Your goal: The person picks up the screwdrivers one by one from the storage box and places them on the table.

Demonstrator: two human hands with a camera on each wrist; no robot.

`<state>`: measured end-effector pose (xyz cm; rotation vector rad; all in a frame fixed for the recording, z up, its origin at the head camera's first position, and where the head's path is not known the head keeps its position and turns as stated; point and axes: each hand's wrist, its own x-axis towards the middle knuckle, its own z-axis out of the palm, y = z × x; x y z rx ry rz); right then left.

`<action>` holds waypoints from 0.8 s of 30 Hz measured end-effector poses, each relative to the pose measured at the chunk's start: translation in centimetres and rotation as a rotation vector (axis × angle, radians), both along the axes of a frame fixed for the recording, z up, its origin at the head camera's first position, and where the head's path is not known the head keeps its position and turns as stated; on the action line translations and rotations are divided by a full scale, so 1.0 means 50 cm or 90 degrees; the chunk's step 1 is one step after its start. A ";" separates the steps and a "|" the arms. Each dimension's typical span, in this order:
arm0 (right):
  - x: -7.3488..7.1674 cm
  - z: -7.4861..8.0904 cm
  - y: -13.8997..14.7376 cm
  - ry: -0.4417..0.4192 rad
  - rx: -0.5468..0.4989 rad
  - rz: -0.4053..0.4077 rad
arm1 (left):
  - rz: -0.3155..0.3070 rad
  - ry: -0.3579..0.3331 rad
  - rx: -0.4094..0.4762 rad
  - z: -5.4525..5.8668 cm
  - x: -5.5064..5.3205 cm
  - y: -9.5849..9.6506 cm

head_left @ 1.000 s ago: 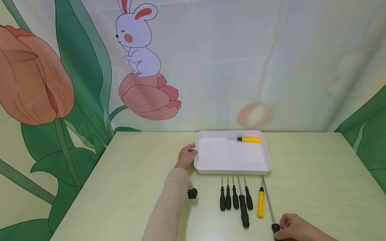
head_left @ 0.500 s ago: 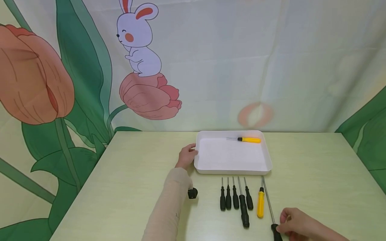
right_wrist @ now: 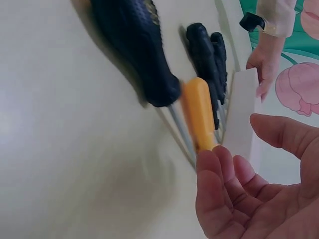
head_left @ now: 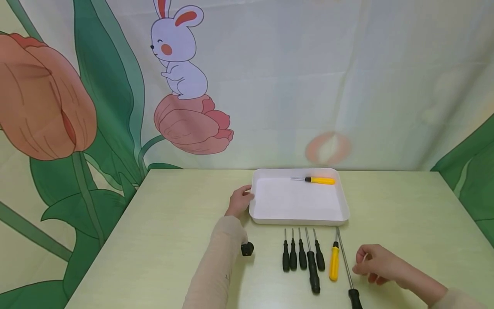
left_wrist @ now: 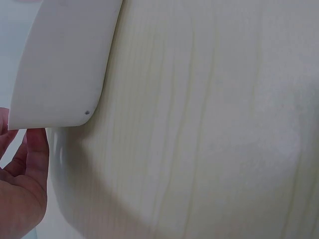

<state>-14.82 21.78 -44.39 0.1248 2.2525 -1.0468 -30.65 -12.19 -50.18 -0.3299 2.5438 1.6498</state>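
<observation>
A white tray [head_left: 299,201] lies toward the back of the table, with a yellow-handled screwdriver [head_left: 322,180] in it. My left hand [head_left: 239,201] holds the tray's left side; in the left wrist view its fingers and thumb [left_wrist: 37,154] meet the wall near a corner. Right of the tools, my right hand [head_left: 380,264] hovers with loosely curled fingers and nothing between them. Nearest to it is a long black-handled screwdriver [head_left: 353,296], its handle cut off by the frame's lower edge. Another yellow screwdriver [head_left: 333,262] lies just left of that shaft.
In front of the tray, several small black screwdrivers [head_left: 293,257] and a larger black one [head_left: 314,274] lie in a row, shafts toward the tray. A printed cloth [head_left: 270,86] with a rabbit and tulips hangs behind the table [head_left: 173,240].
My right hand has let go of the long black screwdriver's handle and moved up and slightly right. The screwdriver stays on the table. My left hand keeps its place at the tray.
</observation>
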 end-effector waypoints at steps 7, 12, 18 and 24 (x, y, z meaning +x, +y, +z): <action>-0.023 0.027 -0.010 0.067 -0.013 0.035 | 0.005 0.006 0.000 0.002 0.002 0.001; -0.049 0.036 -0.020 0.104 0.010 0.042 | 0.005 0.007 0.000 -0.001 0.001 -0.001; -0.076 0.044 -0.027 0.177 0.008 0.057 | 0.008 0.006 -0.001 -0.004 -0.002 -0.001; -0.101 0.051 -0.032 0.248 0.014 0.069 | 0.010 0.006 -0.004 -0.005 -0.003 0.000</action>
